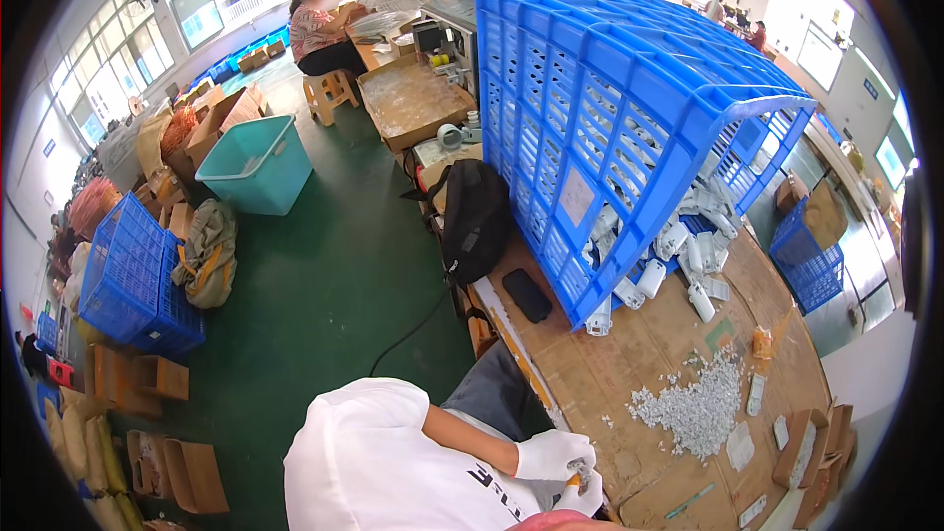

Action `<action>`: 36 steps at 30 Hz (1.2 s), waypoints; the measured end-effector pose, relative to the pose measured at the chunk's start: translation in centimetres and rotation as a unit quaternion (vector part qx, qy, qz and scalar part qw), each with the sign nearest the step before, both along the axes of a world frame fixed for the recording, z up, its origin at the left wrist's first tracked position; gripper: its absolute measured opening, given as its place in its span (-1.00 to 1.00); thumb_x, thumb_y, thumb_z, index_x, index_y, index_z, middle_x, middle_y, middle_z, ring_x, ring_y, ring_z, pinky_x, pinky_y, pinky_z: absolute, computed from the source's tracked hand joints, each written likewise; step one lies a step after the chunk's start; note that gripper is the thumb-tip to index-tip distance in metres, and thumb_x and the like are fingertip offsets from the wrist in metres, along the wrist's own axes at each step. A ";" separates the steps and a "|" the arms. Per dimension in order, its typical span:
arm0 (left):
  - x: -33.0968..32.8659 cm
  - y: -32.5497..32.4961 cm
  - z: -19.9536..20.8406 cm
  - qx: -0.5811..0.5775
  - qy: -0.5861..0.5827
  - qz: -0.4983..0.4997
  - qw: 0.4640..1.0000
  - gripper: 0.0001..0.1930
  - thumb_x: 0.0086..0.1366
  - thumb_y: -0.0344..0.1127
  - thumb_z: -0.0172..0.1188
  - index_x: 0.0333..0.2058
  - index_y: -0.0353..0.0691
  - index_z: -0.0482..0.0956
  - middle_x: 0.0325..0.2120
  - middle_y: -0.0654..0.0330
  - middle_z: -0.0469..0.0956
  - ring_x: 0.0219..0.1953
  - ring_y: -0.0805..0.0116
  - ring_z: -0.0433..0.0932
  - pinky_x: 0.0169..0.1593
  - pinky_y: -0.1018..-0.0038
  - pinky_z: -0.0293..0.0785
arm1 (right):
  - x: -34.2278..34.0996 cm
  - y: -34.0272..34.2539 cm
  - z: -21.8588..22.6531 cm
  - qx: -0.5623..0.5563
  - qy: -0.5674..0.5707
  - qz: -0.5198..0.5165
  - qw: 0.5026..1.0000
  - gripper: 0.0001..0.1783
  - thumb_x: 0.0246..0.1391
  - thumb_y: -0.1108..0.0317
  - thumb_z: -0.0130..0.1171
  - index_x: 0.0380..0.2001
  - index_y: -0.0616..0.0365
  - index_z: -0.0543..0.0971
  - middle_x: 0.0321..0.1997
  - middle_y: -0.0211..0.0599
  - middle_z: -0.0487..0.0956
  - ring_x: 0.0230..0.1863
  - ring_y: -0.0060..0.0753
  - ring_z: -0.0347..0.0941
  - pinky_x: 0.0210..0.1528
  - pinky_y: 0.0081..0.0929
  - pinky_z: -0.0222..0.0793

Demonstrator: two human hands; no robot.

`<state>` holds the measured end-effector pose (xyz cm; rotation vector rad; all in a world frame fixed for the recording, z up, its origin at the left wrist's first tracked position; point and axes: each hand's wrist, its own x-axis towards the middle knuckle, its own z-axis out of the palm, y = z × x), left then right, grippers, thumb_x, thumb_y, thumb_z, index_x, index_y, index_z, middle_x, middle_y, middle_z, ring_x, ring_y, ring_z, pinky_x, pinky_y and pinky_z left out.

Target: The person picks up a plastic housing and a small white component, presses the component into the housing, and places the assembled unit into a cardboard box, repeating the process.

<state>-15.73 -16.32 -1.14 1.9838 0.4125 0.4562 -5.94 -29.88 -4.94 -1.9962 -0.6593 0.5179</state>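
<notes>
Both my hands wear white gloves and are close together at the table's near edge, low in the view. My left hand [553, 455] has its fingers curled round something small and greyish, mostly hidden. Just below it, my right hand [588, 500] is closed and partly cut off by my body. An orange-yellow stick-like piece [574, 480] shows between the two gloves; its kind cannot be made out. On the cardboard-covered table [600, 374], to the right, lies a heap of small pale grey parts [693, 408].
A big blue plastic crate [590, 108] lies on its side on the table, white plastic housings [651, 278] spilling from its mouth. Nearby are a black phone-like object [527, 295], a black bag [476, 221] and small cardboard boxes [801, 447]. A seated person [320, 29] works farther back.
</notes>
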 end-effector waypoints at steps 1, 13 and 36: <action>0.0 -0.1 0.1 0.002 -0.001 0.001 1.000 -0.82 0.11 -0.45 0.21 -0.28 -0.09 0.57 -0.38 0.16 0.47 -0.29 0.06 0.58 -0.27 0.25 0.50 | 0.0 0.0 0.4 -0.017 -0.002 0.005 1.000 -0.83 0.06 0.61 0.11 -0.24 0.30 0.56 -0.39 -0.29 0.57 -0.33 -0.51 0.45 -0.22 -0.55 0.37; 1.3 2.8 5.5 -0.030 -0.074 0.083 0.993 -0.81 0.03 -0.44 0.24 -0.32 -0.10 0.67 -0.33 0.14 0.58 -0.21 0.15 0.58 -0.11 0.30 0.51 | 0.0 4.6 9.7 0.097 0.105 0.047 0.989 -0.74 0.20 0.46 -0.01 -0.13 0.32 0.58 -0.17 -0.20 0.64 -0.08 -0.37 0.53 0.03 -0.42 0.41; 1.2 4.4 7.8 -0.180 0.039 0.113 0.976 -0.69 0.13 -0.57 0.11 -0.11 -0.30 0.58 -0.19 0.13 0.58 -0.17 0.37 0.59 -0.04 0.49 0.49 | -1.5 5.1 9.7 0.033 -0.432 0.078 0.898 -0.41 -0.21 0.36 0.42 0.00 0.17 0.59 0.11 -0.17 0.48 -0.25 -0.25 0.53 -0.28 -0.45 0.50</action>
